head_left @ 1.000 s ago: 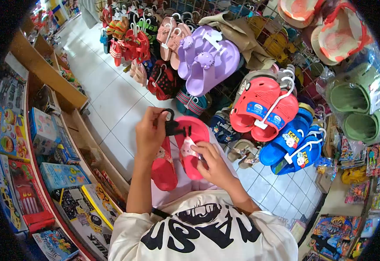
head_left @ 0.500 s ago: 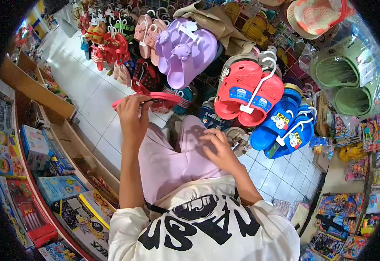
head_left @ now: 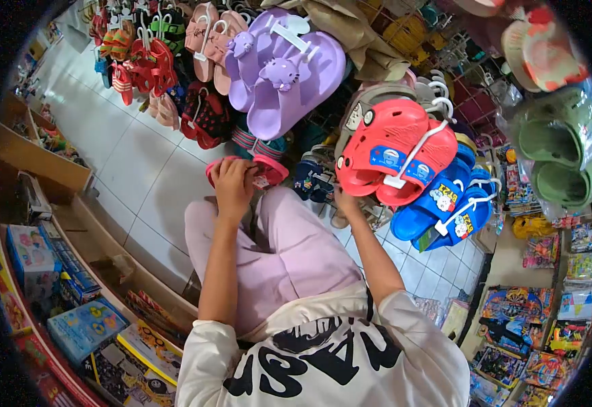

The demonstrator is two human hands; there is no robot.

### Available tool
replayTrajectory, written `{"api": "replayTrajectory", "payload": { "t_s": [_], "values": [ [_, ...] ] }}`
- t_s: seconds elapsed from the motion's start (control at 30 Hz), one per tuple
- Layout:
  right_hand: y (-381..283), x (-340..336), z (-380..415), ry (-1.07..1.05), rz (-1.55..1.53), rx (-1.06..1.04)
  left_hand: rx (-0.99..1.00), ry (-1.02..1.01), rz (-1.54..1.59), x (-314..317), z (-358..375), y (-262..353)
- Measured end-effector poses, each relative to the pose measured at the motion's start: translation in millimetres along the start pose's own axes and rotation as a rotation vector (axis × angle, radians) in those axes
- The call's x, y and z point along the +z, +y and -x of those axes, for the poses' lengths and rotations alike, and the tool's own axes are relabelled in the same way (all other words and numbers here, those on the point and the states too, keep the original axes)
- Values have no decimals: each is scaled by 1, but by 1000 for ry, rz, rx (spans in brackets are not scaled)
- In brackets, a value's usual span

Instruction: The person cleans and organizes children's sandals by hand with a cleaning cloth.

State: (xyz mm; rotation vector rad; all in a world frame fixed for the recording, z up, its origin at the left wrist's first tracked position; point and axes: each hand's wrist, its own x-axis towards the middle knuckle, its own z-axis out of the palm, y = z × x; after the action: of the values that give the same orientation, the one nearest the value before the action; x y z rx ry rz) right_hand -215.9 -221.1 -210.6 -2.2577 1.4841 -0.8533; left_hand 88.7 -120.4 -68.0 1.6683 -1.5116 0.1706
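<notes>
My left hand [head_left: 233, 184] is closed on a pair of pinkish-red sandals [head_left: 270, 172], held above my knees. Part of the pair is covered by my fingers. My right hand [head_left: 345, 201] reaches up to the lower left edge of the hanging red clogs [head_left: 404, 146]; its fingertips are hidden behind them, so their grip does not show. A white hanger joins the red clogs, which have blue labels. Blue slides [head_left: 442, 197] hang just to their right, and dark blue footwear [head_left: 313, 178] hangs left of my right hand.
Lilac slippers [head_left: 296, 74] hang above my hands, with black dotted shoes [head_left: 208, 115] to their left. Green clogs [head_left: 550, 152] in plastic hang at the right. Boxed toys [head_left: 86, 325] fill the left shelf. White floor tiles [head_left: 136, 146] show between shelf and rack.
My right hand has left my lap and moved up to the red clogs. My left hand has brought the pinkish-red sandals lower and to the right. The view has shifted slightly.
</notes>
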Motion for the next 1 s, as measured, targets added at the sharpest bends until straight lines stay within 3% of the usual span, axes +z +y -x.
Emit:
{"api": "replayTrajectory", "payload": {
  "t_s": [0.03, 0.17, 0.23, 0.3, 0.33, 0.37, 0.47, 0.53, 0.7, 0.83, 0.97, 1.0],
  "values": [
    [24, 21, -1, 79, 86, -78, -16, -27, 14, 3, 0, -1],
    [15, 20, -11, 10, 159, -139, -72, -147, 95, 12, -2, -4],
    [124, 59, -10, 45, 388, -103, -68, -208, 87, 21, -4, -3],
    [219, 93, 3, -65, 405, -41, -37, -282, 48, 35, -4, -5],
    [191, 81, 0, -116, 407, -7, -29, -337, -4, 43, -2, -11],
    [165, 55, 6, -49, 384, -184, -20, -388, -59, 50, -2, -17],
    [46, -2, -17, 88, 451, -325, -32, -488, -144, 60, -4, -24],
    [5, -9, 0, 53, 290, -313, -43, -501, -182, 63, -2, -22],
    [26, 12, 48, -219, 38, -126, 11, -442, -208, 72, 0, -19],
    [-8, -13, 63, -350, -106, 52, 160, -400, -96, 95, -4, -8],
    [-15, -31, 77, -299, -163, 89, 405, -795, -257, 113, -18, 11],
    [-14, -33, 81, -292, -177, 92, 417, -808, -146, 121, -18, 12]
  ]
}}
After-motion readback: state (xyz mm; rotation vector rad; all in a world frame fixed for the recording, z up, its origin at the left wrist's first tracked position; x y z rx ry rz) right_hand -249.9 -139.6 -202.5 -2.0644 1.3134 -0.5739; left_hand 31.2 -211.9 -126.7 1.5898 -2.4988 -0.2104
